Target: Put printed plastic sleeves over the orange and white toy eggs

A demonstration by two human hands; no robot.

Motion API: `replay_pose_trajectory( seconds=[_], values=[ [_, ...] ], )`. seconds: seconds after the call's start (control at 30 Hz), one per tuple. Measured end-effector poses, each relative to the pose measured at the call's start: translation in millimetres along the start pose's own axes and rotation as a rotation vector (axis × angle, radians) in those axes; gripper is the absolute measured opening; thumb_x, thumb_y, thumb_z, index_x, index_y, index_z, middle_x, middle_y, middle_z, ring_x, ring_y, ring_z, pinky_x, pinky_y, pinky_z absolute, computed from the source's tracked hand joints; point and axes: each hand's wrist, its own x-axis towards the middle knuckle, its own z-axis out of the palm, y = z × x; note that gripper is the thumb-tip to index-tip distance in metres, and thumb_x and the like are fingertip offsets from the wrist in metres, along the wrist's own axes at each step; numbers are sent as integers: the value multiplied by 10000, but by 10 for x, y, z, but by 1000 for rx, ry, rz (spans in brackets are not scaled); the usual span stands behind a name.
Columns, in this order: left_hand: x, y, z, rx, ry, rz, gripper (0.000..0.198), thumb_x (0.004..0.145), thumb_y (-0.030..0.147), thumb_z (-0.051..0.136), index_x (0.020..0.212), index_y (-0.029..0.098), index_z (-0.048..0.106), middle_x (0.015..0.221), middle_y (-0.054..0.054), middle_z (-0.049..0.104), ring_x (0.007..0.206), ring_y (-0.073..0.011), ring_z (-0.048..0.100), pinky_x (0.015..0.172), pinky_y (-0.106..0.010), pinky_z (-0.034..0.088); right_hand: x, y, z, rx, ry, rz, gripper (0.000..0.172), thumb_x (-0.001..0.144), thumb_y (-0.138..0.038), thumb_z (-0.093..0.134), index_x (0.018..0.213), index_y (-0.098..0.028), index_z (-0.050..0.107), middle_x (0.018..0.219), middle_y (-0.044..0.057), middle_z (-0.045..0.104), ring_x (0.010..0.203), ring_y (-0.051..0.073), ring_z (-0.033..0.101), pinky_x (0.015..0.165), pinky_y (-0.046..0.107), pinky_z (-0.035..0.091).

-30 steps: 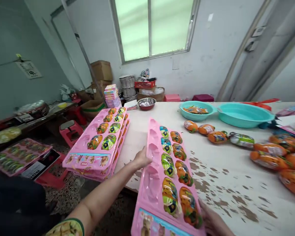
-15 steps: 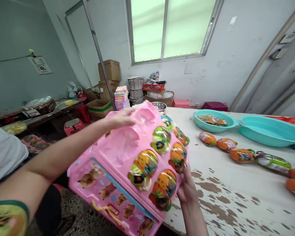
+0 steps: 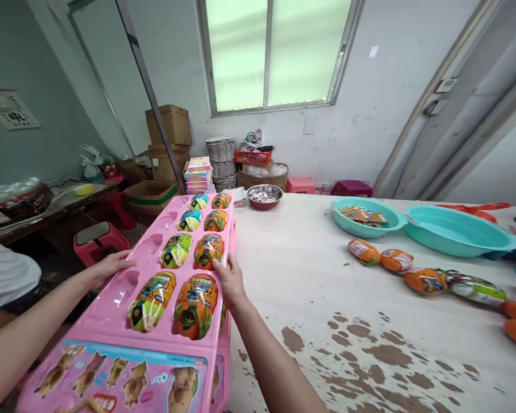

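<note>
In the head view, the pink tray (image 3: 112, 307) lies between both hands, directly above more pink trays (image 3: 224, 367), left of the tabletop (image 3: 292, 269); left grip (image 3: 110, 267) grasps its left edge, right grip (image 3: 232, 282) its right.

A pink molded tray (image 3: 98, 312) lay face-up, slanting across the lower left, eight glossy, colorful egg-shaped packs (image 3: 195, 306) seated in two columns; an animal-printed panel (image 3: 124, 376) spanned its near end.
</note>
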Motion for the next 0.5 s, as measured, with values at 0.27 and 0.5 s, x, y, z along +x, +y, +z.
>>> replay_pose_trajectory(
  seconds=[0.27, 0.5],
  values=[
    [97, 49, 58, -61, -98, -118, 615, 489, 374, 887, 1037, 251, 636, 776, 76, 734, 681, -191, 696, 614, -315, 561, -35, -100, -276, -235, 116, -2, 681, 731, -464, 715, 1315, -204, 479, 1220, 89, 612, 1058, 256, 610, 825, 393, 563],
    [-21, 253, 85, 197, 162, -149, 591, 526, 506, 846, 1022, 290, 607, 738, 138, 706, 760, -170, 677, 656, -303, 559, -1322, -356, -1717, -579, 640, 8, 589, 751, -525, 676, 1247, -227, 565, 1133, 88, 637, 1031, 260, 614, 847, 369, 531]
  ],
)
